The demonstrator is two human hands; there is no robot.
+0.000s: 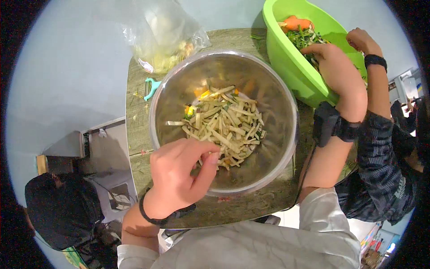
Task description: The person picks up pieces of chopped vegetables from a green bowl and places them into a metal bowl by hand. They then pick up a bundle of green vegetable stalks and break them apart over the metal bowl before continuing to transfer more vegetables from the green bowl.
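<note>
A wide steel bowl (280, 139) holds a heap of pale, cut vegetable strips (230, 123) with a few orange and green bits among them. My left hand (181, 168) hovers over the bowl's near left side. Its fingers are curled, thumb and index drawn together; anything pinched there is hidden. My right hand (338, 71) reaches over the near rim of a lime-green basin (284, 58). Its index finger stretches out above chopped greens (307, 39), while the other fingers are mostly hidden. An orange carrot-like piece (298, 23) lies at the basin's far end.
Another person's hand (363, 41) is curled at the basin's right edge. A turquoise peeler (152, 88) lies left of the bowl on the wooden table (143, 116). Behind it stands a clear plastic bag (165, 40) of scraps. A black-covered item (62, 208) is at lower left.
</note>
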